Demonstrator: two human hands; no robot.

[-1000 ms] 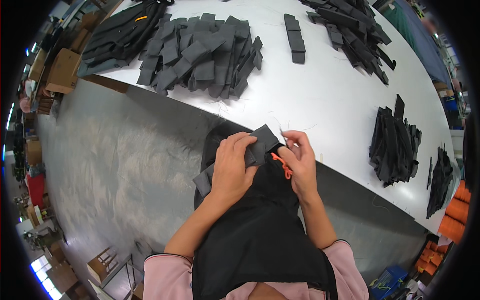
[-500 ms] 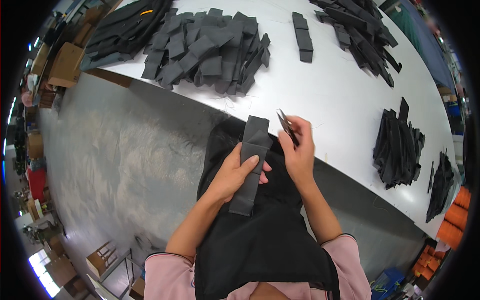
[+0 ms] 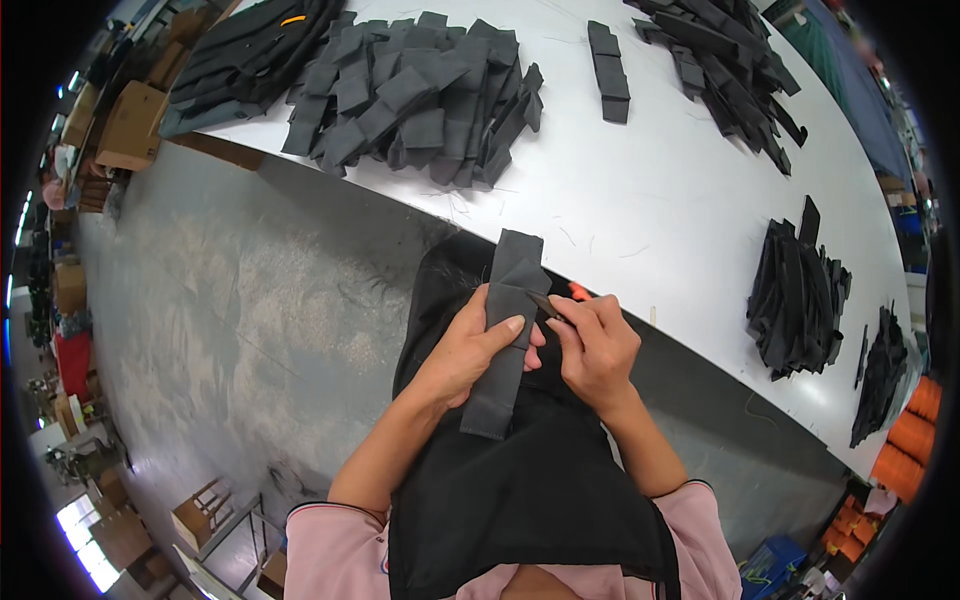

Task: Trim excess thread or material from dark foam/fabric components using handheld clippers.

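A dark grey fabric strip (image 3: 491,395), sewn with folded sections, lies across my left hand (image 3: 462,345). My left thumb presses on its front while the fingers wrap behind it. My right hand (image 3: 602,350) is closed around small thread snips (image 3: 543,304), whose dark tip touches the strip's right edge near a fold. A bit of orange shows beside the right fingers. Both hands are above the black apron (image 3: 530,500) on my lap, close to the table edge.
On the white table (image 3: 600,190) lie a big heap of grey strips (image 3: 420,100), a single strip (image 3: 608,75), a pile of longer strips (image 3: 715,70) and a black fabric bundle (image 3: 795,295). Black garments (image 3: 250,65) sit at the far left. Loose thread ends dot the table.
My right hand has swung down and left, bringing the snips from beside the strip's top onto its right edge. My left hand and the strip have barely moved.
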